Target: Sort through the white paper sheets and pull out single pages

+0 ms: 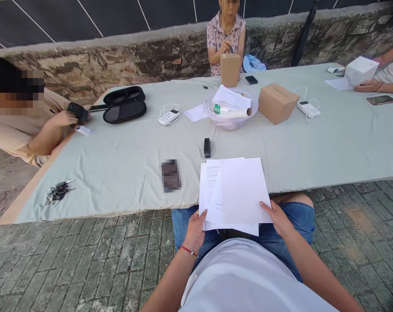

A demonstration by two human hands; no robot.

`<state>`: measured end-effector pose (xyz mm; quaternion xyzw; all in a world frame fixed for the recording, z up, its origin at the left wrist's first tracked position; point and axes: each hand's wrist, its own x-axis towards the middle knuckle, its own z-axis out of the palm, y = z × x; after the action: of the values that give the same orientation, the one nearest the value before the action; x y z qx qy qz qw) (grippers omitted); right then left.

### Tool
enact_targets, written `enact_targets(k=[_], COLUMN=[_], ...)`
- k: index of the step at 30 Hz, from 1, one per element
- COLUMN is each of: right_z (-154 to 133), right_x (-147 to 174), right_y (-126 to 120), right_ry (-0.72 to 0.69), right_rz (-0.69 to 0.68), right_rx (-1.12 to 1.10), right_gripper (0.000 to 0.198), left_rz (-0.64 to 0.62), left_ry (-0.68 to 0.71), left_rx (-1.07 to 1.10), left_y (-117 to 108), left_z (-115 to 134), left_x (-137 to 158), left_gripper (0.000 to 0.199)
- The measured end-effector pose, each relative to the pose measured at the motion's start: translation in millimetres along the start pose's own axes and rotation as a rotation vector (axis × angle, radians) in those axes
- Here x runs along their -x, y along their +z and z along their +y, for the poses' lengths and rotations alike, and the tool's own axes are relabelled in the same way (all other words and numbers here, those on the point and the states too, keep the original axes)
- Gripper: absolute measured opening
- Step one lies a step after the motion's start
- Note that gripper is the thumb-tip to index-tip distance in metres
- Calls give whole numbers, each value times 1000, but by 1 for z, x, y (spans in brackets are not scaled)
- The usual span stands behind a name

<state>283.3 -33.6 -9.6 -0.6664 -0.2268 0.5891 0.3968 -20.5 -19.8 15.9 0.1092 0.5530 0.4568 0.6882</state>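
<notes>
Several loose sheets of white paper [243, 190] fan out over my lap and the table's near edge. My left hand [195, 227] pinches their lower left side, thumb on top. My right hand [277, 217] grips the lower right edge of the topmost sheet, which looks blank; its fingers are partly hidden beneath. Printed lines show on the sheets [212, 182] underneath. Just beyond the papers a small black stapler [207, 147] rests on the cloth. Left of them lies a dark, blurred-out object [171, 176].
On the cloth-covered table [125, 173] are keys [59, 191], an open black case [125, 110], white corded devices [169, 117], a plastic basin [230, 124] of papers and a cardboard box [277, 103]. People sit at the left, far side and right; the far person holds a box [229, 70].
</notes>
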Motion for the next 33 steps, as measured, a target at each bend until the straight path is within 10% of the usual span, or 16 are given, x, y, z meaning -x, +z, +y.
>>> enact_targets(k=[11, 33], right_z=[3, -9], right_x=[-10, -18], right_y=[19, 54], right_ry=[76, 177], right_rz=[-350, -271], right_rx=[-28, -219], right_gripper=[46, 38], left_rz=[-210, -127], left_ry=[-182, -17], left_rx=[61, -83], left_y=[-25, -24], left_z=[24, -2], left_x=[-23, -21], left_gripper=[43, 33])
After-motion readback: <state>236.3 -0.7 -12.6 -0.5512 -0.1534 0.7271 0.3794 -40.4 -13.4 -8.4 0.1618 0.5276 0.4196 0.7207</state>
